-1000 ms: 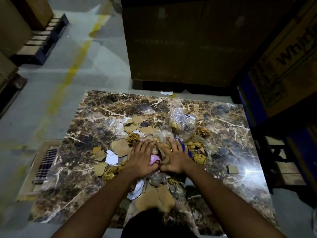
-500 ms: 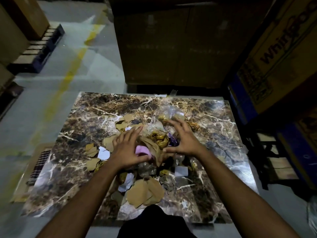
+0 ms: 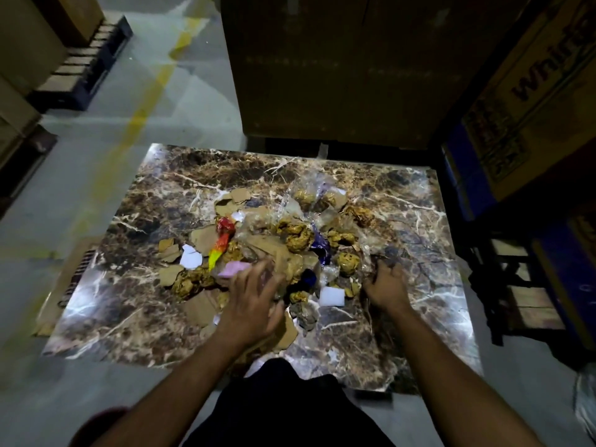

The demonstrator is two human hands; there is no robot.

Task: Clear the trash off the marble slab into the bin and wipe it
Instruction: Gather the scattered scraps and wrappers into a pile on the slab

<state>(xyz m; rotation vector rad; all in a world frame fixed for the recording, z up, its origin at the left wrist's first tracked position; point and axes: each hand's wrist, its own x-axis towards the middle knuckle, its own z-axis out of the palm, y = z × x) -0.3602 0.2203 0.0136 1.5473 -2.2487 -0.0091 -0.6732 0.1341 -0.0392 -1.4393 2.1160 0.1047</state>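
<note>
A brown marble slab (image 3: 419,317) lies on the floor in front of me. A heap of trash (image 3: 290,240) covers its middle: torn cardboard pieces, crumpled yellow-brown paper balls, clear plastic wrap, a red and yellow wrapper (image 3: 222,243), a pink scrap (image 3: 233,269) and white scraps (image 3: 331,296). My left hand (image 3: 253,301) hovers over the near side of the heap with fingers spread, partly blurred. My right hand (image 3: 385,285) rests at the heap's right edge, fingers bent down onto the slab and the plastic wrap. No bin shows.
Big cardboard boxes (image 3: 338,66) stand behind the slab, and printed boxes (image 3: 532,101) on blue racking at the right. A wooden pallet (image 3: 80,62) sits at the far left. A checked cloth (image 3: 80,272) on flat cardboard lies beside the slab's left edge.
Both hands have pulled back toward me and apart, leaving the centre of the heap. The red and yellow wrapper has come into sight. The right hand has gone to the heap's right edge.
</note>
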